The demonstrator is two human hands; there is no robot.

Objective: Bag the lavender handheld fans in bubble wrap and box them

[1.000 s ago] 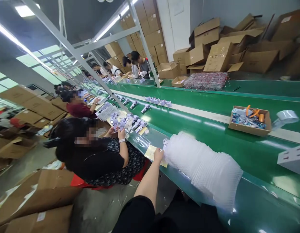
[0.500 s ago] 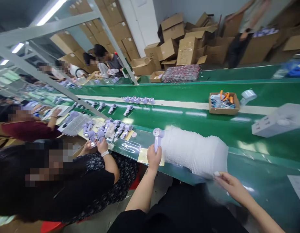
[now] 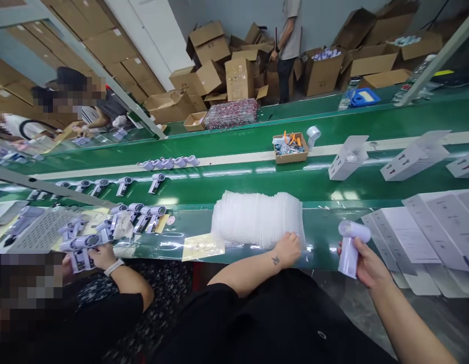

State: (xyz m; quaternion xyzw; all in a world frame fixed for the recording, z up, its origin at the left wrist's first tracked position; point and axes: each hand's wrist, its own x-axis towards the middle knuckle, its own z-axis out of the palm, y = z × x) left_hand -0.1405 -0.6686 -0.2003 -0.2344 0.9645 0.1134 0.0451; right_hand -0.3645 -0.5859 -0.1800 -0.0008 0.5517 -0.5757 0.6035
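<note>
My right hand (image 3: 371, 265) is closed around a pale lavender handheld fan (image 3: 348, 255), held over the front edge of the bench with its round head up and its handle pointing down. The fan's surface looks glossy; I cannot tell whether a clear film covers it. My left hand (image 3: 288, 248) reaches across to the front right corner of a stack of white bubble-wrap bags (image 3: 253, 217). Its fingers are curled together on the edge of the stack, and their tips are partly hidden.
White boxes (image 3: 412, 237) lie overlapped at right; more open boxes (image 3: 348, 156) stand on the green conveyor (image 3: 234, 177). A carton of tools (image 3: 291, 154) sits behind the stack. Yellow paper (image 3: 202, 247) lies left of it. A co-worker's hand (image 3: 103, 257) holds fans at left.
The fan has passed from my left hand to my right and moved rightward. My left hand has crossed to the stack corner where my right hand was. The view has swung right.
</note>
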